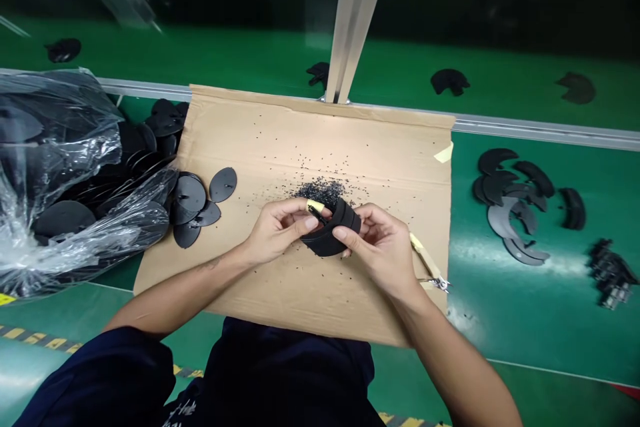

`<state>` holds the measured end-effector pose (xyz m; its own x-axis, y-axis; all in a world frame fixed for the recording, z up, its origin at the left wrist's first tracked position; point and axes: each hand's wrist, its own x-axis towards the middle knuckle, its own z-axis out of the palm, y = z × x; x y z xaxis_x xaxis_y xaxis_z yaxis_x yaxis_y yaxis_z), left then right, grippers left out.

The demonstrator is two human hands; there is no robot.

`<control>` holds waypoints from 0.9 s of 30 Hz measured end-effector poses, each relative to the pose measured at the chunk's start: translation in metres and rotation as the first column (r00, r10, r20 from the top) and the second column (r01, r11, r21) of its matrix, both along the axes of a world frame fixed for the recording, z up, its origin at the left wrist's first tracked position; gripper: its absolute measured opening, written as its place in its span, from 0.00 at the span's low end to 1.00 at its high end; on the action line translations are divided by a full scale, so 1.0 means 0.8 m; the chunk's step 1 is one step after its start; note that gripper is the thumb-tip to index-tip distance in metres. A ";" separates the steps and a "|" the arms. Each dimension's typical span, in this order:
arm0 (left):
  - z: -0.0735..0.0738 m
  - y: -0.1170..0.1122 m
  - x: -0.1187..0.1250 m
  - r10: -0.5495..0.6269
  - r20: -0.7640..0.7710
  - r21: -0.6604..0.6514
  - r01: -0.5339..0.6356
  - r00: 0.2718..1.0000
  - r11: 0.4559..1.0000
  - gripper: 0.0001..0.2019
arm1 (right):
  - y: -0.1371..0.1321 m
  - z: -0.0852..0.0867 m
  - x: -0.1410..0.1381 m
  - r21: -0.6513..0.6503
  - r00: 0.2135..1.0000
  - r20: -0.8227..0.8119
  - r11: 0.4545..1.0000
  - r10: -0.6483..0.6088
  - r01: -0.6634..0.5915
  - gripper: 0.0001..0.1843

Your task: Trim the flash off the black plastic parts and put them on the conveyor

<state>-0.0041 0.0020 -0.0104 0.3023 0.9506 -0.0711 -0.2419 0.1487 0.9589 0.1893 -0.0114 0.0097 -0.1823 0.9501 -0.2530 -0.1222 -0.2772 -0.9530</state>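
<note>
A curved black moulded piece (331,233) lies crosswise between the hands, gripped by both the left hand (277,230) and right hand (377,250), the right also clasping yellow-handled snips (427,260).

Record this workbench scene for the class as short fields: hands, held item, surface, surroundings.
Left hand: gripping black curved piece
Right hand: gripping the same piece
Surface: cardboard sheet with scattered black crumbs
Left side: plastic bag of black discs, loose discs
Right side: black arc pieces on green bench
</note>
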 end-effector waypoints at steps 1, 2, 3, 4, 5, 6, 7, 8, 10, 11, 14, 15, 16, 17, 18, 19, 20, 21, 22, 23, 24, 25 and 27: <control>-0.001 0.001 0.000 -0.012 0.009 0.004 0.012 1.000 1.000 0.21 | -0.001 0.000 0.000 0.035 0.999 0.035 0.999 -0.017 0.016 0.22; -0.003 0.001 0.001 -0.025 0.010 0.006 0.025 1.000 1.000 0.23 | -0.002 -0.001 0.000 0.082 0.996 0.080 0.996 -0.034 0.027 0.21; -0.005 0.001 0.002 -0.034 0.000 0.004 0.034 0.999 0.999 0.24 | -0.002 -0.001 0.000 0.142 0.990 0.132 0.989 -0.050 0.031 0.20; -0.006 0.001 0.003 -0.035 -0.022 0.001 0.035 0.999 0.999 0.24 | -0.003 -0.001 0.001 0.210 0.980 0.185 0.977 -0.066 0.026 0.18; -0.007 0.002 0.004 -0.026 -0.052 0.001 0.026 0.998 1.000 0.24 | -0.003 -0.001 0.001 0.279 0.969 0.236 0.960 -0.078 0.009 0.17; -0.008 0.002 0.005 -0.009 -0.086 0.008 0.010 0.996 1.000 0.22 | -0.002 -0.001 0.001 0.340 0.957 0.277 0.940 -0.080 -0.020 0.15; -0.008 0.002 0.006 0.010 -0.113 0.028 -0.007 0.994 1.000 0.21 | -0.002 0.000 0.002 0.392 0.948 0.308 0.918 -0.075 -0.054 0.14; -0.007 0.002 0.007 0.027 -0.133 0.063 -0.019 0.991 0.998 0.21 | -0.002 0.000 0.002 0.435 0.941 0.331 0.896 -0.066 -0.090 0.13; -0.002 0.002 0.005 0.047 -0.193 0.159 -0.016 0.980 0.987 0.21 | -0.002 0.001 0.002 0.493 0.932 0.359 0.858 -0.049 -0.145 0.12; 0.002 0.004 0.004 0.051 -0.243 0.208 0.000 0.969 0.978 0.20 | -0.002 0.001 0.002 0.511 0.930 0.366 0.844 -0.041 -0.164 0.11; 0.018 0.022 -0.006 -0.008 -0.410 0.295 0.141 0.912 0.945 0.20 | -0.002 -0.002 0.005 0.534 0.931 0.359 0.832 -0.060 -0.152 0.10; 0.024 0.036 -0.009 -0.033 -0.447 0.304 0.186 0.894 0.934 0.23 | -0.001 -0.003 0.006 0.530 0.935 0.347 0.839 -0.080 -0.125 0.10; 0.030 0.055 -0.011 -0.038 -0.479 0.314 0.212 0.877 0.925 0.26 | -0.001 -0.004 0.008 0.519 0.937 0.334 0.850 -0.103 -0.091 0.11; 0.035 0.079 -0.013 -0.012 -0.512 0.326 0.208 0.859 0.922 0.27 | 0.000 -0.006 0.009 0.503 0.939 0.319 0.863 -0.127 -0.055 0.12; 0.041 0.106 -0.013 0.053 -0.559 0.341 0.171 0.827 0.924 0.26 | 0.000 -0.007 0.010 0.481 0.941 0.305 0.877 -0.148 -0.018 0.13; 0.046 0.137 -0.012 0.140 -0.619 0.363 0.124 0.773 0.923 0.22 | 0.001 -0.008 0.011 0.455 0.942 0.292 0.890 -0.163 0.013 0.14; 0.050 0.169 -0.010 0.232 -0.686 0.370 0.056 0.690 0.927 0.16 | 0.002 -0.009 0.012 0.429 0.945 0.279 0.902 -0.172 0.038 0.15; 0.053 0.200 -0.006 0.282 -0.746 0.350 -0.006 0.603 0.937 0.11 | 0.003 -0.010 0.012 0.404 0.948 0.267 0.913 -0.174 0.053 0.17; 0.054 0.228 -0.001 0.311 -0.762 0.346 -0.049 0.568 0.937 0.06 | 0.004 -0.011 0.012 0.381 0.952 0.256 0.922 -0.170 0.062 0.18; 0.054 0.253 0.004 0.332 -0.767 0.346 -0.083 0.549 0.935 0.04 | 0.005 -0.012 0.012 0.364 0.955 0.245 0.929 -0.165 0.067 0.19; 0.053 0.274 0.010 0.341 -0.771 0.334 -0.114 0.538 0.936 0.03 | 0.006 -0.014 0.011 0.351 0.959 0.235 0.934 -0.160 0.070 0.20; 0.051 0.289 0.016 0.343 -0.768 0.320 -0.140 0.541 0.937 0.05 | 0.006 -0.016 0.010 0.342 0.962 0.227 0.937 -0.154 0.070 0.21; 0.045 0.309 0.025 0.335 -0.753 0.281 -0.184 0.567 0.942 0.06 | 0.006 -0.021 0.009 0.330 0.966 0.215 0.941 -0.146 0.069 0.23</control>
